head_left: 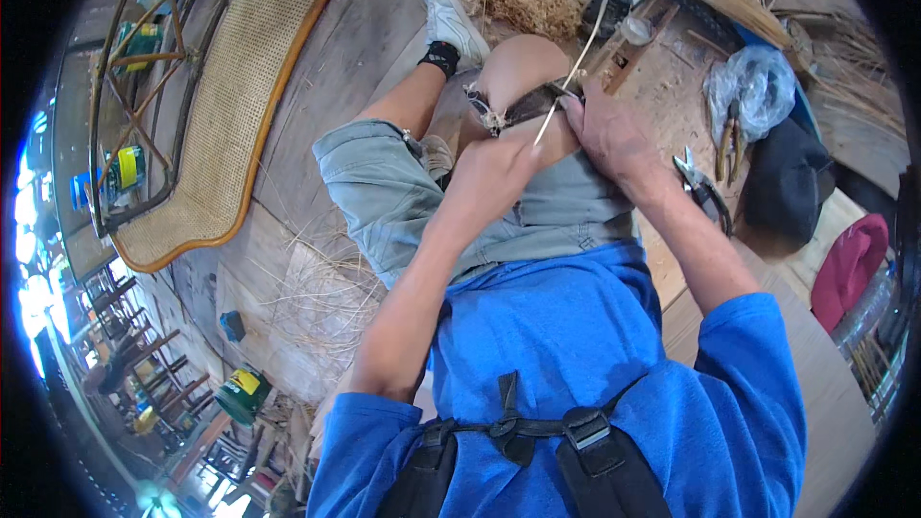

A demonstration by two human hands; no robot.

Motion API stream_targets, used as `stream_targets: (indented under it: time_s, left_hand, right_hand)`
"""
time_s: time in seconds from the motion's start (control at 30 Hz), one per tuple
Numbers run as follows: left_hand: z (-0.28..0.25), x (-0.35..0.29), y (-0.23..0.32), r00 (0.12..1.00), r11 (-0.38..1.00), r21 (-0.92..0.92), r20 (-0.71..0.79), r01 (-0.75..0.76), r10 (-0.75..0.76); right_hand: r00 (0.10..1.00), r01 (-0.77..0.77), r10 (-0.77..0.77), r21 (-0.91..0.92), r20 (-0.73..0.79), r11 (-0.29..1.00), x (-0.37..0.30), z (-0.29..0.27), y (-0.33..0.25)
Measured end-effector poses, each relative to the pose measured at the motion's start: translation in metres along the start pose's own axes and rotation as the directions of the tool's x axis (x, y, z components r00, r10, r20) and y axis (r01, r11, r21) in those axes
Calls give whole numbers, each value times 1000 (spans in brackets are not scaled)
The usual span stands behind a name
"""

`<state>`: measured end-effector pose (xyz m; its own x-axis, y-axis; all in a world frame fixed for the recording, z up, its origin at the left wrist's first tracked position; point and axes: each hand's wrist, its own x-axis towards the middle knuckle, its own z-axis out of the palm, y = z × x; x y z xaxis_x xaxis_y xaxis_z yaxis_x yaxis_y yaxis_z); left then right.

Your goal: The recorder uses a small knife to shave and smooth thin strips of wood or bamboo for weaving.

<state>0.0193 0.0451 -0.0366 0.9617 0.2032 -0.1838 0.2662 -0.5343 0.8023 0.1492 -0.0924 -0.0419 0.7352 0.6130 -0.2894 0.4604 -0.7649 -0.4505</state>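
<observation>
Cream strip, apparently in left hand.

one left hand was at one o'clock, one right hand at two, one pale strip at one, two hand tools before three, one clear bag at two, one dark cap at three, one cane panel at ten

Plank floor with curly shavings and loose thin strips

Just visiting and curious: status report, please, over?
Left hand closed on pale strip. Right hand at strip, grip unclear. Strip slants over leg. Pliers lie to the right, apart from both hands.
</observation>
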Motion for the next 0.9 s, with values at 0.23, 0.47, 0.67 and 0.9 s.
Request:
stream_targets:
  time_s: [0.23, 0.47, 0.67, 0.9]
  left_hand:
    - [-80, -235, 21, 770, 754, -174, 233, 633, -593]
    - [-52, -132, 28, 904, 877, -219, 76, 427, -421]
    - [4, 27, 18, 992, 972, -230, -105, 37, -63]
    - [-1, -13, 5, 978, 969, -134, -7, 207, -210]
  right_hand:
    - [987, -99, 99, -11, 130, 995, 9, -17, -5]
    - [985, -153, 172, 367, -21, 918, 14, -28, 23]
    - [989, 18, 21, 255, -149, 967, 3, -21, 27]
    - [997, -43, 46, -62, 53, 997, -1, -5, -2]
